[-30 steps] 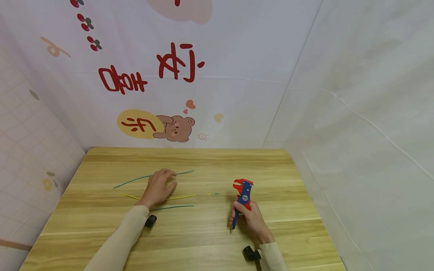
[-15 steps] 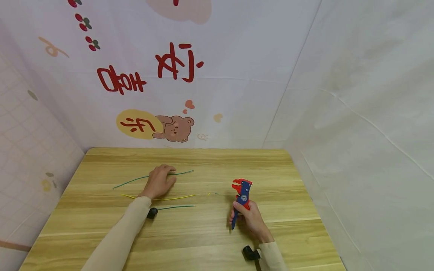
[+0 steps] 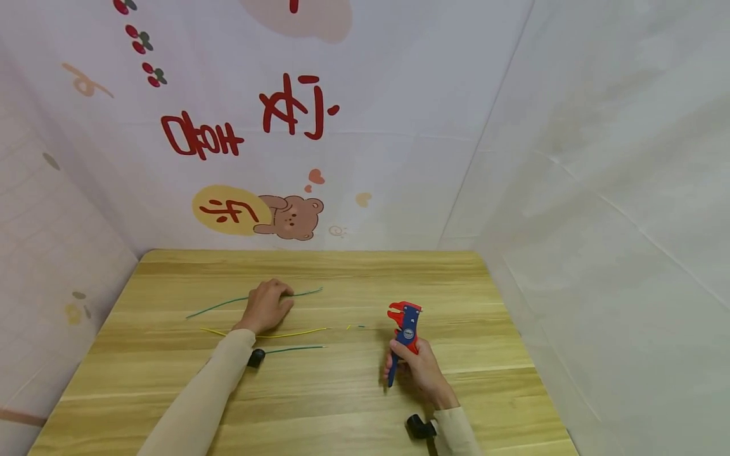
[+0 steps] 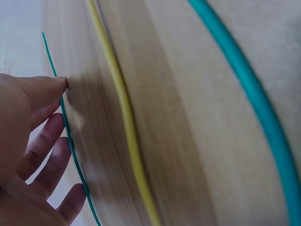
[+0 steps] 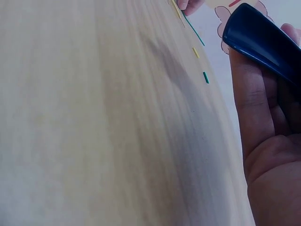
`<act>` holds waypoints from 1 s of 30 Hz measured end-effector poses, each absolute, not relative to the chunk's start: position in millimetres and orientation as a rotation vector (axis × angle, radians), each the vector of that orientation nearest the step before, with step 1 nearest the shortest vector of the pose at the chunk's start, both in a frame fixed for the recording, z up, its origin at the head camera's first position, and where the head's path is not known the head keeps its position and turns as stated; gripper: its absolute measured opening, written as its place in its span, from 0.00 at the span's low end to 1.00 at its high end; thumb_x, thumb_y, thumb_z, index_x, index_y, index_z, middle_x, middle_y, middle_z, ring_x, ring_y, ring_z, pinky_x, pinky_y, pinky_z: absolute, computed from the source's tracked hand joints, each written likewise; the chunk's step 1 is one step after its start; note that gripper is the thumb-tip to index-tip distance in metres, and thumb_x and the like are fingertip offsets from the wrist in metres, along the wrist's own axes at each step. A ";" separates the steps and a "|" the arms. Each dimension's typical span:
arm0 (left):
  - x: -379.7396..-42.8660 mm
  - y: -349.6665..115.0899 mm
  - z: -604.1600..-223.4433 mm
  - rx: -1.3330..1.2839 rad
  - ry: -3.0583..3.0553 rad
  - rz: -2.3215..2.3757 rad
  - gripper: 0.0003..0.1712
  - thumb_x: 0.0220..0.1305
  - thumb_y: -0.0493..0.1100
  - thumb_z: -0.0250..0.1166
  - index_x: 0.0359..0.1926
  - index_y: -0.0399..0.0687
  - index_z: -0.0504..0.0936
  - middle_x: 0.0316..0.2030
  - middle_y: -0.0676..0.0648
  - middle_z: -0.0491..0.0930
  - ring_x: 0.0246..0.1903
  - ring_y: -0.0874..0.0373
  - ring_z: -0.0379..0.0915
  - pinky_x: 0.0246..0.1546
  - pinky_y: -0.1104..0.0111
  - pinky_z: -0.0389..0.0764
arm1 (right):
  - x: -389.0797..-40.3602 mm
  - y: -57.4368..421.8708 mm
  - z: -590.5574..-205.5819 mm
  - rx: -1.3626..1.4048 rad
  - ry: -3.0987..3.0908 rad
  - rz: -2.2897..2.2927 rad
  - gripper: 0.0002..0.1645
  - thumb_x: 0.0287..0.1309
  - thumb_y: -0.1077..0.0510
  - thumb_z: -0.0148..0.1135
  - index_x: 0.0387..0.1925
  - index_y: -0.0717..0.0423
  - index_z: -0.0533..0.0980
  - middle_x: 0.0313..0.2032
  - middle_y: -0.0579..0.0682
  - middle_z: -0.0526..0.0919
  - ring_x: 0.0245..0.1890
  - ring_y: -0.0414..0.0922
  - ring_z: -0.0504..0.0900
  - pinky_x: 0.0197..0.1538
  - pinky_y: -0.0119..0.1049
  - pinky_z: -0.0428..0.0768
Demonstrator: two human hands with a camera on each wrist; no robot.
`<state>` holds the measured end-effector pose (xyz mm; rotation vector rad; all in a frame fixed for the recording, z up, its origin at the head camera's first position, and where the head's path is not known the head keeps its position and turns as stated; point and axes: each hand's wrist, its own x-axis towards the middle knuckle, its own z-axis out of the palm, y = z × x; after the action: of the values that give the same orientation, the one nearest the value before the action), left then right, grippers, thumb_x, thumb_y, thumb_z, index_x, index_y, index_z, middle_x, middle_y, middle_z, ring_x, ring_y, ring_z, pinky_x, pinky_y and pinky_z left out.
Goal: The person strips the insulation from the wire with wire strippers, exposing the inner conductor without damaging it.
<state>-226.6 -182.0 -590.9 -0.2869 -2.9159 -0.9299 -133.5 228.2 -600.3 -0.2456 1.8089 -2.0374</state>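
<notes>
My left hand (image 3: 265,309) is over the far green wire (image 3: 217,306), its thumb and fingers on either side of the wire with a gap between them. In the left wrist view the fingers (image 4: 55,162) are spread and loosely bent along this wire; whether they touch it I cannot tell. A yellow wire (image 3: 302,334) and a nearer green wire (image 3: 296,348) lie beneath the wrist, partly hidden. My right hand (image 3: 424,373) grips a red and blue wire stripper (image 3: 407,329) by its handles, its jaws pointing away from me.
Two short cut pieces, a yellow bit (image 3: 349,327) and a green bit (image 3: 361,327), lie on the wooden table (image 3: 319,405) between the hands. A printed cloth wall (image 3: 388,158) rises behind the far edge. Black wrist mounts (image 3: 421,426) sit by both cuffs.
My left hand has moved slightly away from me, over the far green wire, whose right end looks slightly shifted. The right hand and wire stripper have stayed in place.
</notes>
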 end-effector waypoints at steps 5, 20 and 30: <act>-226.6 -182.6 -589.7 -0.250 -2.972 -0.929 0.04 0.77 0.39 0.73 0.47 0.46 0.93 0.46 0.43 0.88 0.50 0.39 0.82 0.55 0.37 0.74 | -132.5 227.6 -599.6 -0.223 1.817 -2.024 0.29 0.90 0.49 0.56 0.58 0.78 0.67 0.33 0.48 0.89 0.34 0.45 0.93 0.47 0.45 0.95; -225.2 -185.5 -593.7 -0.276 -3.010 -0.914 0.08 0.82 0.40 0.69 0.39 0.51 0.87 0.40 0.46 0.83 0.46 0.42 0.78 0.53 0.35 0.70 | -133.2 226.3 -603.0 -0.252 1.819 -2.019 0.32 0.90 0.49 0.56 0.59 0.82 0.65 0.33 0.48 0.89 0.34 0.45 0.94 0.46 0.45 0.96; -226.2 -187.7 -593.9 -0.325 -2.974 -0.942 0.07 0.85 0.38 0.63 0.42 0.50 0.81 0.40 0.47 0.85 0.44 0.46 0.78 0.52 0.41 0.70 | -133.3 224.8 -605.8 -0.284 1.798 -2.037 0.28 0.90 0.53 0.54 0.52 0.83 0.70 0.32 0.48 0.89 0.32 0.44 0.92 0.44 0.44 0.95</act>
<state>-226.2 -187.7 -593.9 -0.3252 -2.9740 -0.9416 -133.3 224.8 -605.8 -0.2838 1.7978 -2.0370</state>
